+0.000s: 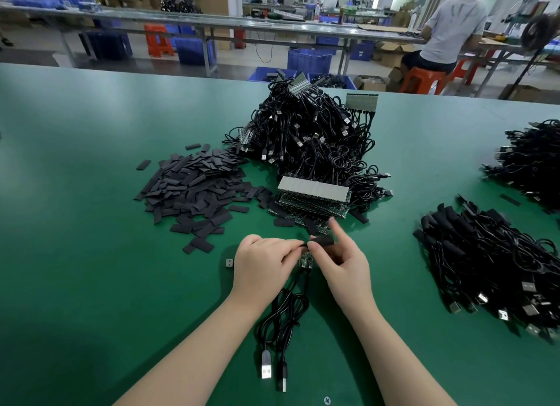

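Over the green table, my left hand and my right hand meet at a black flat sleeve. My right thumb and fingers pinch the sleeve, with the index finger raised. My left fingertips pinch the sleeve's left end. Just below the fingers a small green circuit board shows between the hands. Its black USB cable trails toward me, and two USB plugs lie near the table's front edge.
A heap of loose black sleeves lies to the left. Behind the hands sit a stack of circuit boards and a big pile of cables. Sleeved cables are piled at the right. A person on a red stool works in the background.
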Tool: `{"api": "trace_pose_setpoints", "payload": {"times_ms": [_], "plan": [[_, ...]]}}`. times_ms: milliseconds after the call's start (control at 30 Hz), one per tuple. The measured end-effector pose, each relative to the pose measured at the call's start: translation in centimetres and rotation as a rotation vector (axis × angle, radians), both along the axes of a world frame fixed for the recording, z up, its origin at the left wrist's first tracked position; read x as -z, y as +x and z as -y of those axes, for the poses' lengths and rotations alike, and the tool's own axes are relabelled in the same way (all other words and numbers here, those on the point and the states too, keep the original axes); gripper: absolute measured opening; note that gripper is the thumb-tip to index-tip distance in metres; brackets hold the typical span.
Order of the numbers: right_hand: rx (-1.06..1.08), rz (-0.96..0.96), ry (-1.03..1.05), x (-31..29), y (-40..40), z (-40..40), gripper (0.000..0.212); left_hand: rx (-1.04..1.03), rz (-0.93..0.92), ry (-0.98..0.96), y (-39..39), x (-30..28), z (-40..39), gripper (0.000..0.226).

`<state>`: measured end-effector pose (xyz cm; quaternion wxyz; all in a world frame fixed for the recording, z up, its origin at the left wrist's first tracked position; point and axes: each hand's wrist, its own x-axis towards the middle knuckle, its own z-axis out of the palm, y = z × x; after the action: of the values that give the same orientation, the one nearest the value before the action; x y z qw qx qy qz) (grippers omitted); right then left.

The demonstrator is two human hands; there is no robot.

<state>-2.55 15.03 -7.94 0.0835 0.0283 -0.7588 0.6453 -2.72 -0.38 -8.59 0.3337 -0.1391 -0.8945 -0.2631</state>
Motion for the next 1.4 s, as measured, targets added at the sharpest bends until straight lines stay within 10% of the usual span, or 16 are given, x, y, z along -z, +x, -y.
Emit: {"api": "trace_pose_setpoints", "payload": {"times_ms": [367, 633, 967, 1067, 1233, 1400], "plan": [[0.194, 0.072, -0.311, -0.1, -0.5, -0.8, 0.008, -0.041, 0.196, -0.068, -0.2, -0.1, -0.1, 0.032], [0.042, -0.026, 0.093, -0.2, 0.1, 0.1, 0.026, 0.093, 0.167, 0.002, 0.0, -0.3, 0.0, 0.017], [0.518, -0.284, -0.444, -8.3, -1.1, -9.3, 0.023, 0.071, 0.145, 0.256, 0.4, -0.9, 0.2, 0.030], [0.715, -0.355, -0.129, -11.3, -1.8, -15.6, 0.018, 0.067, 0.162, 0.267, 0.3, -0.8, 0.3, 0.028], [0.695, -0.015, 1.056, -10.7, -4.5, -23.3, 0.032, 0.002, 0.199, 0.317, 0.0, -0.5, 0.6, 0.023], [0.595, 0.395, 1.327, -7.0, -4.1, -23.7, 0.040, -0.069, 0.315, 0.467, -0.3, -0.3, 1.0, 0.025]]}}
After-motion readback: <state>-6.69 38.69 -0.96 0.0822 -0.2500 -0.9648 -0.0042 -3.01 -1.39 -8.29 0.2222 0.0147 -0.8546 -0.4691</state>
